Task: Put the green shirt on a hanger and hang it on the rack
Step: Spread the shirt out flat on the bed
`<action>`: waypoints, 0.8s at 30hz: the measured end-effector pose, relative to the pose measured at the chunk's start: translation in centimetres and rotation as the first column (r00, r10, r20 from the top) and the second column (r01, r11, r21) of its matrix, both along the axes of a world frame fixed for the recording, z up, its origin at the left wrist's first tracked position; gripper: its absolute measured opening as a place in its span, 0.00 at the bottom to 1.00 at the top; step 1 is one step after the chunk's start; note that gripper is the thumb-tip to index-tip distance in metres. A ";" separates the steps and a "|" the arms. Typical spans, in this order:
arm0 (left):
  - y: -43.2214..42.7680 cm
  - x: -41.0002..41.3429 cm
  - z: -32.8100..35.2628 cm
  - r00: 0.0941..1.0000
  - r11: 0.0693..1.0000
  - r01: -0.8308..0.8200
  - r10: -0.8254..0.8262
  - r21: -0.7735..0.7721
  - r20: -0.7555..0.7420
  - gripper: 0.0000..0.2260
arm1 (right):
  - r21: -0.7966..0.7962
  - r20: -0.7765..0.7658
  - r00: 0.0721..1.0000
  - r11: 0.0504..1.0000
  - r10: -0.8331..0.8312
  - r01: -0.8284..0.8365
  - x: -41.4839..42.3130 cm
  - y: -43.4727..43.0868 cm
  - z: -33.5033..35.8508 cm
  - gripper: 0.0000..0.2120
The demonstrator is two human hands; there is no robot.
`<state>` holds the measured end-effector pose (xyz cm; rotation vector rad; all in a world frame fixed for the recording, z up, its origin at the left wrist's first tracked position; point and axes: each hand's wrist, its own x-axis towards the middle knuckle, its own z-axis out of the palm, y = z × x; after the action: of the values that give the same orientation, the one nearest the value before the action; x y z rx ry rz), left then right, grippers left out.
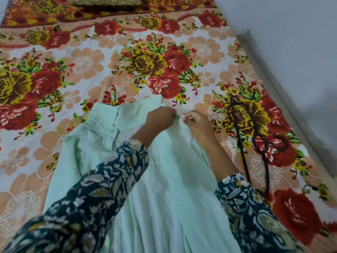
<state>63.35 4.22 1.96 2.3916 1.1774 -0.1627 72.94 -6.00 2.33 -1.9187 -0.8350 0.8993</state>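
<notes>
A pale mint-green cotton shirt point(164, 179) lies spread flat on a bed covered by a floral sheet of red, yellow and peach blooms point(82, 66). Both hands meet at the shirt's far edge: the left hand point(160, 118) is clenched on a pinch of the green cloth, and the right hand point(196, 123), just beside it, grips the same edge with curled fingers. To the right of the shirt, on the sheet, lies a dark thin hanger point(255, 143), apart from the cloth.
</notes>
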 end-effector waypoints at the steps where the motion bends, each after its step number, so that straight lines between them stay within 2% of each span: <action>1: 0.8 0.0 0.6 0.998 0.999 -0.048 0.048 0.004 0.034 0.12 | -0.013 -0.064 0.998 1.000 0.021 -0.022 -0.1 -0.6 1.0 0.10; 3: 1.9 -0.3 1.3 0.965 0.981 -0.171 0.185 -0.088 0.189 0.06 | -0.108 -0.199 0.976 0.988 0.088 -0.111 0.1 -2.8 3.1 0.09; 5: 3.0 -0.8 1.5 0.883 0.933 -0.273 0.340 -0.234 0.323 0.08 | -0.225 -0.298 0.936 0.939 0.187 -0.259 0.4 -5.8 4.5 0.08; 7: 3.9 -1.5 1.6 0.706 0.797 -0.362 0.573 -0.483 0.416 0.13 | -0.351 -0.278 0.909 0.848 0.309 -0.396 0.3 -9.1 4.9 0.08; 9: 4.5 -2.2 1.8 0.485 0.589 -0.376 0.783 -0.715 0.390 0.14 | -0.469 -0.240 0.846 0.706 0.476 -0.530 -0.5 -12.1 4.8 0.14; 11: 4.5 -3.0 2.2 0.329 0.427 -0.337 0.888 -0.839 0.320 0.13 | -0.540 -0.283 0.763 0.561 0.582 -0.628 -2.2 -15.2 4.6 0.18; 13: 4.1 -4.0 2.2 0.229 0.346 -0.249 0.929 -0.905 0.292 0.12 | -0.581 -0.371 0.665 0.397 0.648 -0.711 -4.9 -17.8 4.6 0.14; 15: 3.6 -5.2 2.0 0.214 0.329 -0.178 0.933 -0.927 0.290 0.15 | -0.633 -0.395 0.603 0.271 0.693 -0.726 -8.1 -20.1 4.1 0.12; 18: 2.7 -7.6 2.2 0.241 0.340 -0.123 0.922 -0.932 0.304 0.26 | -0.663 -0.375 0.575 0.223 0.727 -0.714 -12.5 -23.1 3.0 0.06; 21: 2.1 -10.1 2.5 0.232 0.341 -0.205 0.928 -0.918 0.293 0.18 | -0.677 -0.279 0.599 0.288 0.751 -0.677 -15.8 -25.5 1.8 0.21; 22: 1.6 -11.1 2.6 0.238 0.331 -0.254 0.932 -0.909 0.273 0.15 | -0.676 -0.234 0.621 0.334 0.748 -0.657 -16.7 -26.1 1.6 0.22; 24: -0.4 -13.2 3.5 0.312 0.370 -0.320 0.910 -0.872 0.272 0.10 | -0.666 -0.165 0.664 0.414 0.730 -0.621 -18.4 -27.2 1.1 0.23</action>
<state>50.18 3.85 5.41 0.8635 1.2653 0.5627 54.57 -33.19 3.42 -2.2922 -1.6383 1.7794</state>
